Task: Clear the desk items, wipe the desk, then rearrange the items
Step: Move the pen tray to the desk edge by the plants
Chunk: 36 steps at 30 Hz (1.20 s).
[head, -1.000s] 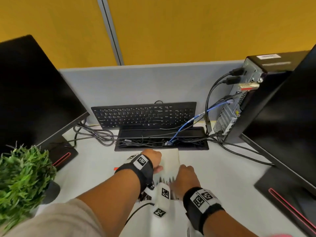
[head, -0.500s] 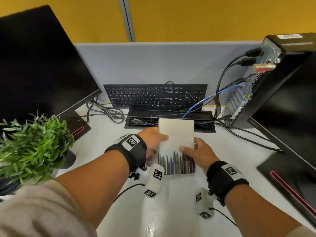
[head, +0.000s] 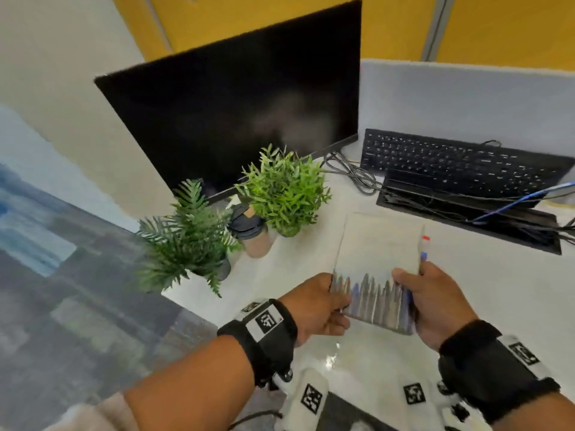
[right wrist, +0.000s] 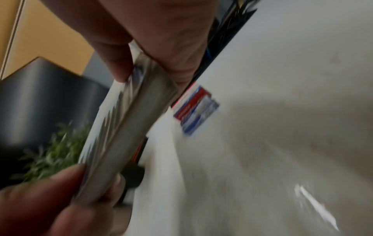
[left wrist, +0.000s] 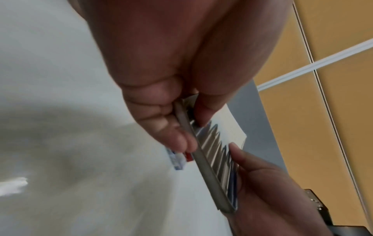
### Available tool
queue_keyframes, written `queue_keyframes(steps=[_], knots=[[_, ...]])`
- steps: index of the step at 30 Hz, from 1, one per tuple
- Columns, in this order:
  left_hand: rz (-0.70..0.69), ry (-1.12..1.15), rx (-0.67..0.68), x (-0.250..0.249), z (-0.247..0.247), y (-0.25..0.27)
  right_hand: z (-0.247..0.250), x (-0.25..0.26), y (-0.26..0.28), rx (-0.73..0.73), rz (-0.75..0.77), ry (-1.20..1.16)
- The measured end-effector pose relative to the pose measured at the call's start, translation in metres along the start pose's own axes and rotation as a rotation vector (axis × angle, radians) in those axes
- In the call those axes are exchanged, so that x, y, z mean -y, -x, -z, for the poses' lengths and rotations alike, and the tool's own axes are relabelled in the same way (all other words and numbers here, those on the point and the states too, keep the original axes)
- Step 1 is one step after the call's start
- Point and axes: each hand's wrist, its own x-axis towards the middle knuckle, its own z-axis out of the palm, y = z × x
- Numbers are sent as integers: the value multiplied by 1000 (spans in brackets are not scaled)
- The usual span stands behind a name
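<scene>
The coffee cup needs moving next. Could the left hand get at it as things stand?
Probably not yet: the left hand grips the notebook, and the coffee cup sits wedged between two potted plants.

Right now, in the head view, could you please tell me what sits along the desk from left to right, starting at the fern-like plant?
Fern-like plant → lidded coffee cup → bushy potted plant → booklet, held by the left hand and right hand → black keyboard.
</scene>
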Motion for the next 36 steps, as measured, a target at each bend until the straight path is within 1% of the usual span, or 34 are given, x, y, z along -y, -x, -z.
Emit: queue_keyframes(steps=[4, 8, 10, 13, 18, 21, 23, 26, 33, 34, 36], knots=[[-4, -3, -146, 56, 78, 41, -75, -39, 26, 43, -144, 98], [47, 13, -277, 99, 151, 66, -148, -76, 38, 54, -272, 191], [56, 1, -332, 115, 178, 71, -179, -94, 40, 63, -294, 208], [77, -2, -394, 127, 203, 70, -210, -112, 32, 36, -261, 277], [102, 15, -436, 131, 221, 52, -226, -126, 9, -32, -250, 489], [107, 27, -440, 132, 225, 43, -221, -151, -23, -42, -199, 661], [119, 28, -448, 134, 226, 41, -226, -148, -23, -48, -180, 735], [124, 7, -482, 135, 227, 42, -235, -135, -8, -41, -159, 777], [88, -90, -506, 134, 225, 43, -238, -133, -5, -81, -105, 880], [92, -116, -507, 133, 225, 45, -238, -131, -3, -82, -99, 896], [87, -257, -513, 135, 227, 48, -236, -127, 0, -73, -83, 929]])
